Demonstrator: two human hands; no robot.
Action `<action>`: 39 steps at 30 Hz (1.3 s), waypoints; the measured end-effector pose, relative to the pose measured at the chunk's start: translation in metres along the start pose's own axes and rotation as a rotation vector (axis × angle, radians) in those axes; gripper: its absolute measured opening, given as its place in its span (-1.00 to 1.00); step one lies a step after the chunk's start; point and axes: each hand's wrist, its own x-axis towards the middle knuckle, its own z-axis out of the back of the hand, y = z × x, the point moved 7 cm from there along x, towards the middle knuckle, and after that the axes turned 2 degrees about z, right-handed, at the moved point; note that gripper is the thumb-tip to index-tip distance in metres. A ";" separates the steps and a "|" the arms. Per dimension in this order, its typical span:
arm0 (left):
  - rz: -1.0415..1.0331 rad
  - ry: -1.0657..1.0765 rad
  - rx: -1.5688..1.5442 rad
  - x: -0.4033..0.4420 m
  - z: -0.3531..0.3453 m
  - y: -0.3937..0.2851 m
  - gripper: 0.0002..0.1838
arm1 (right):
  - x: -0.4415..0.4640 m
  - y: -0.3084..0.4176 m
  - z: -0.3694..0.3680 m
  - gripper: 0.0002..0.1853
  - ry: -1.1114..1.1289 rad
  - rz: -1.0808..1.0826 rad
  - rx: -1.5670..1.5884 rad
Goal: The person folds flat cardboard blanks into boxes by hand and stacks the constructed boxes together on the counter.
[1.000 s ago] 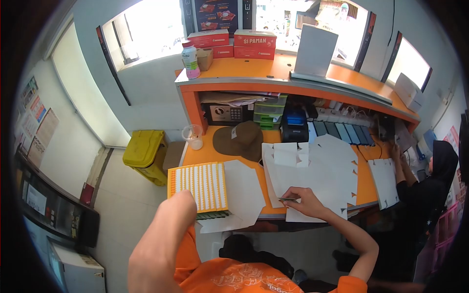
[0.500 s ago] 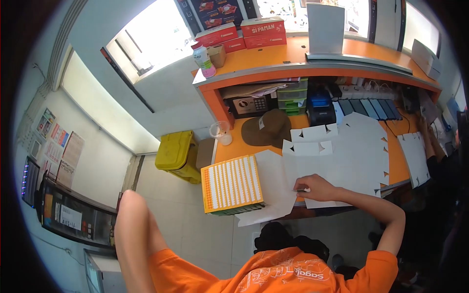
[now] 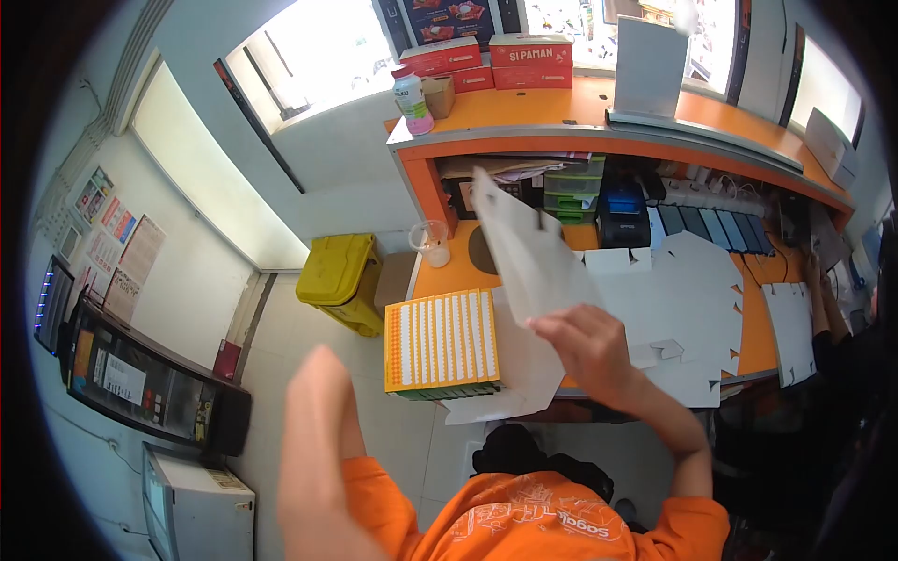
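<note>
My right hand [image 3: 589, 351] pinches the lower edge of a raised white cut sheet [image 3: 528, 248], which stands tilted and somewhat blurred above the counter. Other flat white cut sheets [image 3: 697, 313] lie beneath and to the right of it. Of my left arm, only the bent elbow and forearm show at the lower left; my left hand is outside the frame. A stack of yellow-edged boxes or cards [image 3: 441, 341] rests on a white sheet at the counter's left end. The raised sheet hides most of a brown cap [image 3: 481, 251].
A clear plastic cup [image 3: 430, 245] stands behind the stack. Left of the counter is a yellow bin [image 3: 337, 276]. Several phones [image 3: 716, 227] and a dark printer [image 3: 624, 215] line the back. At the right, a co-worker's hands are near the shelf.
My right hand has taken hold of a white sheet and lifted its far end. The dark small item seen in its fingers earlier is no longer visible. My left elbow has shifted right since half a second ago.
</note>
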 end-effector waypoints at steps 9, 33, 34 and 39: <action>1.091 -1.051 0.178 -0.175 0.012 0.218 -0.65 | -0.065 0.043 -0.021 -0.89 0.097 0.237 -0.467; 0.252 -1.545 -1.052 -0.128 -0.016 0.235 -0.44 | -0.068 0.093 -0.005 -0.91 -0.156 0.284 -0.014; 0.228 -1.464 -1.052 -0.132 -0.015 0.232 -0.39 | -0.069 0.097 -0.010 -0.92 -0.136 0.297 0.014; 0.791 -0.978 -0.657 -0.155 -0.022 0.227 -0.31 | -0.078 0.106 -0.059 -0.81 0.126 0.248 0.305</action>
